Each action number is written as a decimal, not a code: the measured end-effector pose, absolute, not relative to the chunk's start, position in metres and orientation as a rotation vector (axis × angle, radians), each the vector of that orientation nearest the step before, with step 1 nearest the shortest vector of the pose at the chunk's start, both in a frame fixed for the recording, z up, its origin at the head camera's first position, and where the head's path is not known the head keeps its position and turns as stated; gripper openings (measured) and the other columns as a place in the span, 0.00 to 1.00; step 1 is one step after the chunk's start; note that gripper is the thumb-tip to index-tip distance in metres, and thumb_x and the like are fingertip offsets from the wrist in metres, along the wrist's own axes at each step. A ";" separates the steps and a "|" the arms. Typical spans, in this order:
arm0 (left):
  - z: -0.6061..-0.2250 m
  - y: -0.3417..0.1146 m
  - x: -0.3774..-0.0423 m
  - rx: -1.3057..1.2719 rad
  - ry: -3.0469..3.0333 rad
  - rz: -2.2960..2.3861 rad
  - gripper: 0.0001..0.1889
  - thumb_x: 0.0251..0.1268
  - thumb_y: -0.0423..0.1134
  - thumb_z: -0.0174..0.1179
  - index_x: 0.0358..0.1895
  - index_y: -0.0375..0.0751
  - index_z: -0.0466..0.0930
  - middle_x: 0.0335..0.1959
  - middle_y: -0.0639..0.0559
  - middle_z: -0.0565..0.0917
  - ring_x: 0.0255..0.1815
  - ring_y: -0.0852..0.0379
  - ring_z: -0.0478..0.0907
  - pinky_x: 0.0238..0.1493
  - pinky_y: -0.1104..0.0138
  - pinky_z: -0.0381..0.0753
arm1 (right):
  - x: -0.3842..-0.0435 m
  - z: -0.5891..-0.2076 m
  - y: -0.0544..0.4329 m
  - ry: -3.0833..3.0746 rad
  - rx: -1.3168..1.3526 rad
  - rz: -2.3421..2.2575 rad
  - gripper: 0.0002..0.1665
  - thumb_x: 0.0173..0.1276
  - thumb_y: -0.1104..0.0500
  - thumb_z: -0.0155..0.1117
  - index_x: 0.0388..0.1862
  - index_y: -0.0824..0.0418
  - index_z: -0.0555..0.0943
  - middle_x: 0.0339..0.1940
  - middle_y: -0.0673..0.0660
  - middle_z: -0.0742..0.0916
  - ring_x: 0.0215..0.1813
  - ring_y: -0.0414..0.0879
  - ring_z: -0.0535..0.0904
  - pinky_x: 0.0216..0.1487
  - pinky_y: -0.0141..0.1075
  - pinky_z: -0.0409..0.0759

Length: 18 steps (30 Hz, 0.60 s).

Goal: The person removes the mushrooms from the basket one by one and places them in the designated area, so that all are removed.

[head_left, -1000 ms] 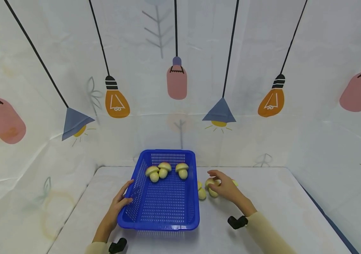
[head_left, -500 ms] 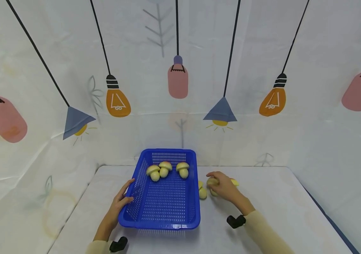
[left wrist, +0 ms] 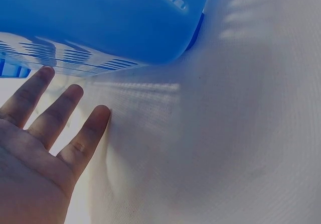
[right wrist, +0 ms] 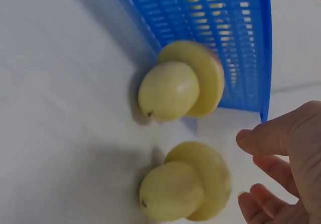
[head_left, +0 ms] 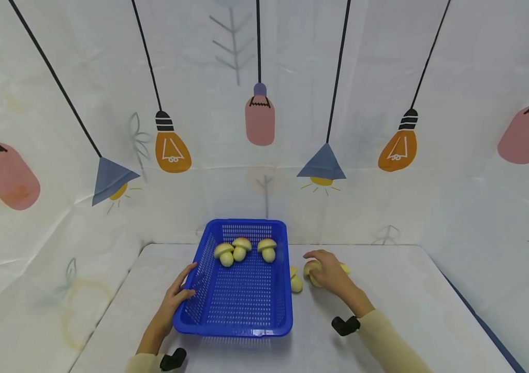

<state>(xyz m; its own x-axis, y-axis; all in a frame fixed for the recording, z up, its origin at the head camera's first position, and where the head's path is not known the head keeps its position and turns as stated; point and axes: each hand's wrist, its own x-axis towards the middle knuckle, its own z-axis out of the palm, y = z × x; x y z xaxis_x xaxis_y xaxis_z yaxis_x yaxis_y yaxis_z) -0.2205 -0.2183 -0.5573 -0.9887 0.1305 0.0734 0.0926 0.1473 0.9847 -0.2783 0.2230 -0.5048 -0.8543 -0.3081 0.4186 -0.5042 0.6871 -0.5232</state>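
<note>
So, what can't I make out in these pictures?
Head view: the yellow thing behind the right hand is mostly hidden by it.
Head view: the mushroom right of the blue basket has its cap partly hidden by the basket's wall.
Left wrist view: the left hand is cut off by the left and bottom edges.
Right wrist view: much of the basket is cut off by the top edge.

Blu basket (head_left: pixel 241 305) w/ slot pattern; mushrooms (head_left: pixel 267 247) pale yel. (some red tinge).

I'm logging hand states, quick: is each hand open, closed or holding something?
Left hand: open, fingers straight at the side of the blue basket.
Right hand: open, holding nothing, near a mushroom.
</note>
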 end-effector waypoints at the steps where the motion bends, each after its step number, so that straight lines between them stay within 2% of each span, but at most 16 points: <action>1: -0.557 -0.218 -0.220 0.225 2.358 2.018 0.36 0.71 0.38 0.49 0.82 0.60 0.55 0.84 0.37 0.50 0.73 0.27 0.64 0.57 0.49 0.78 | -0.278 -0.503 0.220 -2.603 0.649 0.951 0.23 0.52 0.76 0.66 0.50 0.67 0.85 0.49 0.64 0.89 0.57 0.64 0.83 0.60 0.59 0.77; 6: -0.558 -0.218 -0.220 0.224 2.358 2.019 0.37 0.71 0.38 0.49 0.83 0.59 0.55 0.84 0.36 0.50 0.72 0.26 0.64 0.56 0.48 0.78 | -0.273 -0.501 0.204 -2.680 0.622 1.022 0.22 0.59 0.72 0.68 0.55 0.63 0.84 0.55 0.62 0.87 0.55 0.60 0.84 0.56 0.54 0.81; 10: -0.558 -0.219 -0.221 0.239 2.354 2.024 0.37 0.71 0.38 0.49 0.83 0.58 0.54 0.84 0.35 0.50 0.72 0.27 0.64 0.56 0.48 0.79 | -0.271 -0.506 0.195 -2.752 0.647 1.061 0.24 0.61 0.70 0.70 0.58 0.63 0.82 0.56 0.62 0.87 0.48 0.55 0.86 0.46 0.42 0.84; 13: -0.558 -0.219 -0.221 0.248 2.349 2.026 0.37 0.71 0.38 0.49 0.83 0.59 0.54 0.84 0.35 0.50 0.71 0.27 0.65 0.56 0.49 0.79 | -0.272 -0.512 0.192 -2.786 0.689 1.047 0.24 0.60 0.70 0.70 0.57 0.65 0.83 0.55 0.63 0.87 0.44 0.52 0.86 0.41 0.35 0.83; 18: -0.559 -0.220 -0.221 0.249 2.352 2.024 0.37 0.72 0.37 0.49 0.83 0.59 0.54 0.84 0.36 0.50 0.71 0.28 0.65 0.56 0.50 0.78 | -0.273 -0.515 0.187 -2.826 0.709 1.017 0.22 0.61 0.67 0.73 0.55 0.65 0.84 0.55 0.64 0.86 0.41 0.48 0.84 0.40 0.34 0.82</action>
